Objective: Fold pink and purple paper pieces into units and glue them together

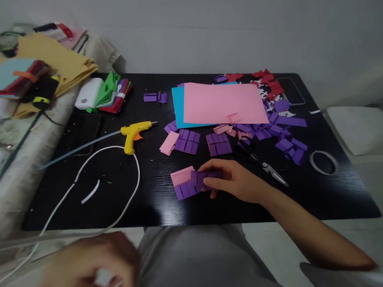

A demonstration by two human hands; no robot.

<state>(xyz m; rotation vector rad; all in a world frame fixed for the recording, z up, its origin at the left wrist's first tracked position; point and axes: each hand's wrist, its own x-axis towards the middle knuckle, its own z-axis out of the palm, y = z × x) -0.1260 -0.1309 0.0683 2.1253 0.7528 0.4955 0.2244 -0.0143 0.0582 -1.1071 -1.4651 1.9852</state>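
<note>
- Head view: the right hand (239,180) is nearly closed, pinching one folded purple piece (198,178) between thumb and fingers, apparently to steady it over one pink-and-purple card (186,190) near the front edge of the counter (331,199).
- The left hand (89,271) is blurred and curled, off the counter; something whitish (104,277) shows among its fingers, but I cannot tell if it is gripped.
- Just beyond the right hand lie two gridded purple panels (187,141), likely spread apart for easy reach.
- One pair of scissors (273,172) and one tape ring (324,162) lie to the right.
- One yellow glue gun (133,134) lies on the left, its nozzle perhaps turned rightward to suit its cord.
- Farther back, one pink sheet (223,101) overlaps one blue sheet (177,109).
</note>
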